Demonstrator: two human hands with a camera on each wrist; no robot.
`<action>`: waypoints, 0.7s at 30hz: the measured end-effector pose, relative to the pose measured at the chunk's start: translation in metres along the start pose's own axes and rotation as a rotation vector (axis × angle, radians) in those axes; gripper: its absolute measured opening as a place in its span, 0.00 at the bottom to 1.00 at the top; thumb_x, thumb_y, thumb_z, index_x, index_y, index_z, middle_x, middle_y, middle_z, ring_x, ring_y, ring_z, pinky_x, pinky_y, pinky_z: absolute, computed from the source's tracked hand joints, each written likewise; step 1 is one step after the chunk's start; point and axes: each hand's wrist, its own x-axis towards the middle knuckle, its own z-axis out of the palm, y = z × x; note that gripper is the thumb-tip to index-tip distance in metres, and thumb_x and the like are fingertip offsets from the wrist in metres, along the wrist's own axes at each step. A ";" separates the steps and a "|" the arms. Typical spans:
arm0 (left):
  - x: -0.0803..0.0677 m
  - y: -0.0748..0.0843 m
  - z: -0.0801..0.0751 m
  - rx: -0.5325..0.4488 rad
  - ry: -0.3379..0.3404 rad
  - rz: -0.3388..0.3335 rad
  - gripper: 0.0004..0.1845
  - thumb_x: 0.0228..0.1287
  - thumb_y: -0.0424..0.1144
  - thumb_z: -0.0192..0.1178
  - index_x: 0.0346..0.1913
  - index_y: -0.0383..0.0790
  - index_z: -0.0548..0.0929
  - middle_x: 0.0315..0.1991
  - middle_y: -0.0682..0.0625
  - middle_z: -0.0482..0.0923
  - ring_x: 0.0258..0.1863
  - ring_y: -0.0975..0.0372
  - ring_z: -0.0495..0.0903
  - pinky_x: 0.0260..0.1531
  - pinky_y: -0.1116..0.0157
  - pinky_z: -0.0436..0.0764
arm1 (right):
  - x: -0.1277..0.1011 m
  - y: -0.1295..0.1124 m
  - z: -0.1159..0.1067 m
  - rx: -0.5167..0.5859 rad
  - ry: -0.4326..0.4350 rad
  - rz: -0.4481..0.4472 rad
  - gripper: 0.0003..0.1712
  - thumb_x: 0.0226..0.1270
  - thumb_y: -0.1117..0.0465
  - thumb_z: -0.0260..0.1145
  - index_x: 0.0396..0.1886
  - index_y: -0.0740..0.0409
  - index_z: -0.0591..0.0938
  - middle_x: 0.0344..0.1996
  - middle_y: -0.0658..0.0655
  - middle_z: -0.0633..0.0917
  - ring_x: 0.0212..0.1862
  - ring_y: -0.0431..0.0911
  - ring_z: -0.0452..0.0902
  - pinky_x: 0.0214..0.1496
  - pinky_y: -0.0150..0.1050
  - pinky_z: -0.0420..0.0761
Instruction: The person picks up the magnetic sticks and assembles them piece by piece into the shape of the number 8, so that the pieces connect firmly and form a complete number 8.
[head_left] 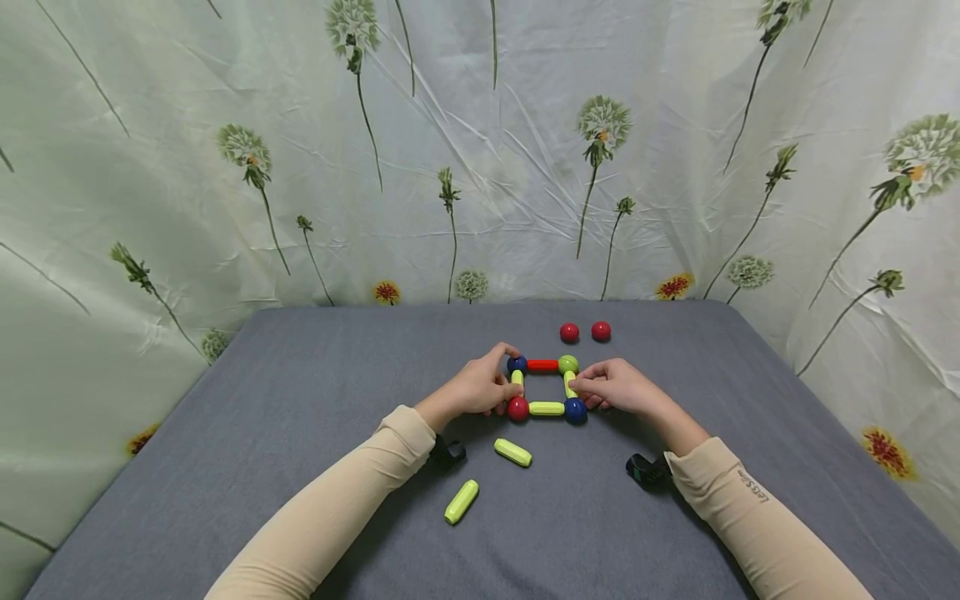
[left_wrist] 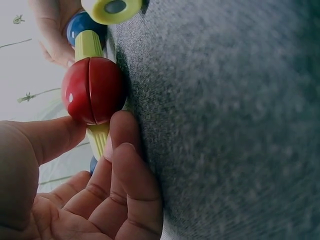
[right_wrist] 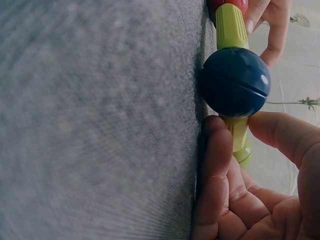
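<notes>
A flat square of magnetic rods and balls lies on the grey cloth [head_left: 300, 467]. Its corners are a blue ball [head_left: 517, 363], a green ball [head_left: 568, 364], a second blue ball [head_left: 575, 409] [right_wrist: 235, 81] and a red ball [head_left: 517, 408] [left_wrist: 93, 90]. A red rod [head_left: 542, 365] forms the far side and a yellow-green rod [head_left: 546, 408] the near side. My left hand [head_left: 511, 381] pinches the left yellow-green rod [left_wrist: 97, 139] between thumb and fingers. My right hand [head_left: 578, 385] pinches the right yellow-green rod [right_wrist: 238, 133] the same way.
Two loose red balls [head_left: 569, 332] [head_left: 601, 331] sit just beyond the square. Two loose yellow-green rods [head_left: 513, 452] [head_left: 461, 502] lie nearer me, between my forearms. A flower-printed curtain [head_left: 480, 167] hangs behind the table and down both sides.
</notes>
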 end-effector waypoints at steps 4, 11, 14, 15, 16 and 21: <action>-0.002 0.001 -0.002 0.021 0.008 0.002 0.27 0.63 0.48 0.57 0.62 0.57 0.59 0.26 0.51 0.81 0.20 0.59 0.79 0.21 0.62 0.78 | 0.000 0.001 0.000 0.006 -0.002 -0.002 0.24 0.60 0.44 0.62 0.44 0.59 0.81 0.29 0.51 0.85 0.31 0.40 0.81 0.33 0.33 0.78; -0.019 0.009 -0.011 0.136 0.066 0.079 0.28 0.63 0.49 0.57 0.63 0.56 0.59 0.30 0.52 0.81 0.21 0.63 0.79 0.25 0.65 0.77 | 0.000 0.001 0.001 0.003 -0.006 -0.016 0.24 0.60 0.43 0.62 0.43 0.59 0.81 0.29 0.51 0.85 0.31 0.40 0.81 0.33 0.33 0.78; -0.031 0.014 -0.015 0.189 0.083 0.138 0.29 0.62 0.48 0.58 0.63 0.55 0.60 0.30 0.55 0.79 0.21 0.65 0.78 0.24 0.66 0.77 | 0.000 0.001 0.001 0.004 -0.004 -0.014 0.23 0.61 0.44 0.61 0.44 0.59 0.81 0.29 0.51 0.85 0.31 0.40 0.80 0.33 0.33 0.78; -0.035 0.015 -0.015 0.211 0.083 0.157 0.28 0.62 0.48 0.58 0.63 0.55 0.61 0.30 0.56 0.78 0.22 0.66 0.78 0.24 0.67 0.76 | 0.000 0.001 0.001 0.006 -0.002 -0.013 0.23 0.61 0.44 0.62 0.44 0.59 0.81 0.29 0.51 0.85 0.30 0.40 0.80 0.33 0.33 0.78; -0.039 0.016 -0.016 0.229 0.082 0.175 0.27 0.61 0.48 0.58 0.62 0.54 0.62 0.30 0.57 0.78 0.22 0.66 0.77 0.24 0.68 0.76 | 0.000 0.001 0.001 0.007 -0.001 -0.011 0.23 0.61 0.44 0.61 0.44 0.59 0.81 0.29 0.51 0.85 0.30 0.40 0.80 0.33 0.33 0.78; -0.056 0.017 -0.014 0.309 0.038 0.255 0.19 0.61 0.48 0.59 0.54 0.53 0.71 0.31 0.60 0.77 0.23 0.69 0.76 0.24 0.71 0.75 | -0.001 0.001 0.001 0.000 -0.003 -0.012 0.23 0.61 0.44 0.61 0.44 0.59 0.81 0.29 0.51 0.85 0.30 0.39 0.80 0.33 0.33 0.78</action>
